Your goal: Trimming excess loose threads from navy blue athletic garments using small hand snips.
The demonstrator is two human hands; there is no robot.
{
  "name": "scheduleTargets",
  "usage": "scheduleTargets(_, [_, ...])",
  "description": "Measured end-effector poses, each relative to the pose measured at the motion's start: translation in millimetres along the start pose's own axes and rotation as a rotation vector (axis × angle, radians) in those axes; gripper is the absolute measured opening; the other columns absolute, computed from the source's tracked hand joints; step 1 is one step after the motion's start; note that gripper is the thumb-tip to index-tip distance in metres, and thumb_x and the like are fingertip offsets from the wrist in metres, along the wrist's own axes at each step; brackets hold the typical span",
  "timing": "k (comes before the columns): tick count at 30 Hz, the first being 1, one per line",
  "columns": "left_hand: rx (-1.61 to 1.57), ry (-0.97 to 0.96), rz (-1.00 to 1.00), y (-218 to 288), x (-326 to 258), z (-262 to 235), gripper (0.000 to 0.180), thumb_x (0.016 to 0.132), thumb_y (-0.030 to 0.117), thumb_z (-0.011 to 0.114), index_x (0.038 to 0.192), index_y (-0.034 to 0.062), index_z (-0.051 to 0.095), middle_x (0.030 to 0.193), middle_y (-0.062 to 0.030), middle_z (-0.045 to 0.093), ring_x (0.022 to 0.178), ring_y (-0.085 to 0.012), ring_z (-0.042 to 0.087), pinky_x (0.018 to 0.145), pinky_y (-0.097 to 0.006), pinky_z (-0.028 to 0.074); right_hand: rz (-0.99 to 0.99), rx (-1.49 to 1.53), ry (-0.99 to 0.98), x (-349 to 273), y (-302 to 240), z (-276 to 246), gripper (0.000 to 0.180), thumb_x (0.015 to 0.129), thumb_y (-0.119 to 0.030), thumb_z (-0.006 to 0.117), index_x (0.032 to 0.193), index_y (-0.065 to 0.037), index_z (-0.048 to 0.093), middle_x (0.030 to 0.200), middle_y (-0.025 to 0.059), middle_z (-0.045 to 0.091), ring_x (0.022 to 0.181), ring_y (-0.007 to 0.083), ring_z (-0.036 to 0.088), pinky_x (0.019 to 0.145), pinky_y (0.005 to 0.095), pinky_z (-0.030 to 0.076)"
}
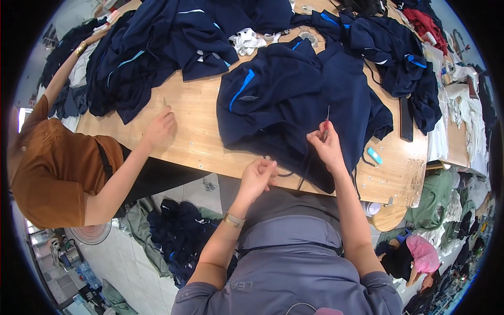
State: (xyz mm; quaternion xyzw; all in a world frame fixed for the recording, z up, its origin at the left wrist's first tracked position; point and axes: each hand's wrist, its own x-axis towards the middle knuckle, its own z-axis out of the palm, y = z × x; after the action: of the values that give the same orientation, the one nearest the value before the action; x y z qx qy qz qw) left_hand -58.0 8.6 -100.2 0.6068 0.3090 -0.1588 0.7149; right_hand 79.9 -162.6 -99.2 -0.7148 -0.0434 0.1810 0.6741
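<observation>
A navy garment (294,100) with bright blue trim lies spread on the wooden table before me, its lower edge reaching the table's front edge. My right hand (327,148) is closed on a small red-handled tool (326,125) with a thin metal point, held upright over the garment. By the front edge, left of the garment's lower part, my left hand (257,178) is closed with fingertips pinched together. What sits in that pinch is too small to make out. A dark cord (300,181) hangs from the garment to the right of this hand.
More navy garments (157,47) are heaped at the far left, others (388,47) at the far right. A turquoise-capped small item (374,155) and a dark phone-like slab (406,119) lie on the right. A co-worker in brown (58,173) reaches over the table from the left.
</observation>
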Motion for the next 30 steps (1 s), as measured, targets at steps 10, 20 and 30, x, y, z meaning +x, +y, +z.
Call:
scheduleTargets(10, [0.922, 0.370, 0.793, 36.4, 19.0, 19.0, 0.029, 0.073, 0.010, 0.072, 0.099, 0.0059, 0.064, 0.095, -0.0075, 0.054, 0.063, -0.0128, 0.054, 0.057, -0.022, 0.044, -0.046, -0.128, 0.016, 3.0, 9.0, 3.3, 0.024, 0.079, 0.001, 0.059, 0.084, -0.005, 0.036, 0.067, 0.0003, 0.048, 0.060, 0.0042, 0.047, 0.054, 0.0198, 0.040])
scheduleTargets(20, [0.602, 0.711, 0.614, 31.9, -19.2, -54.3, 0.011, 0.074, 0.012, 0.071, 0.076, 0.0013, 0.068, 0.072, -0.0063, 0.060, 0.056, -0.0123, 0.052, 0.052, -0.025, 0.043, -0.075, -0.128, 0.049, 7.7, 20.6, 0.1, 0.024, 0.078, -0.001, 0.060, 0.082, -0.005, 0.036, 0.064, -0.0009, 0.046, 0.055, 0.0038, 0.041, 0.050, 0.0196, 0.036])
scheduleTargets(30, [0.538, 0.559, 0.649, 34.6, -6.4, -35.5, 0.023, 0.071, 0.009, 0.075, 0.087, 0.0012, 0.060, 0.074, -0.0019, 0.053, 0.057, -0.0082, 0.047, 0.056, -0.019, 0.041, -0.066, -0.116, 0.042, 4.8, 14.2, 0.4, 0.025, 0.079, 0.000, 0.059, 0.082, -0.007, 0.035, 0.065, -0.0002, 0.046, 0.059, 0.0038, 0.043, 0.053, 0.0192, 0.037])
